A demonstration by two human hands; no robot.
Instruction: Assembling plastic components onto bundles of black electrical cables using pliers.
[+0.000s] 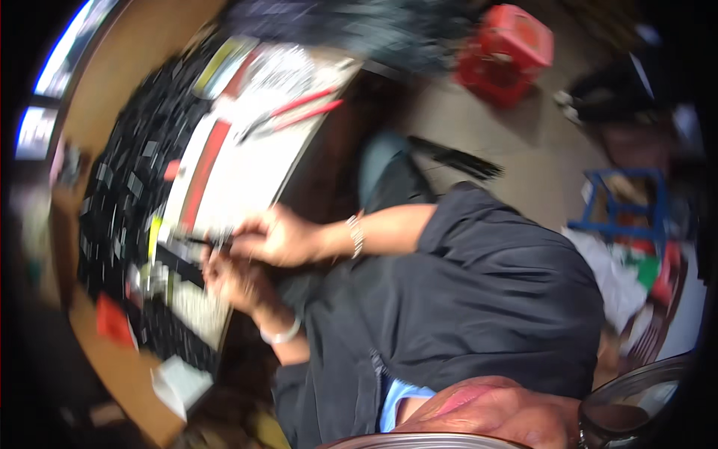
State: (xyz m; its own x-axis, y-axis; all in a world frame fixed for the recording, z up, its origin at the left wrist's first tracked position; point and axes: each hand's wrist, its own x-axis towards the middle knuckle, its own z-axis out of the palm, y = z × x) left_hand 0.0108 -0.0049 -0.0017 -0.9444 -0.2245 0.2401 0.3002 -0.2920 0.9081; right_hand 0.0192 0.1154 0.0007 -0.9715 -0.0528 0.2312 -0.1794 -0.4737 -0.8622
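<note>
My right hand [283, 236], with a beaded bracelet at its wrist, is closed with thumb and fingers pinched together. Just below it, my left hand [241, 284], wearing a pale bangle, has its fingers curled up against the right one. Between the fingertips shows a small dark piece [218, 241], too blurred to name. Both hands hover at the near edge of a white work surface [247, 168]. Red-handled pliers [303, 112] lie farther up on it, beside a red strip [207, 176].
A large heap of small black pieces [127, 194] spreads along the left of the white surface. A clear plastic bag [280, 71] lies near the pliers. On the floor stand a red plastic stool [508, 52] and a blue stool [624, 206]; black strips [460, 159] lie near my leg.
</note>
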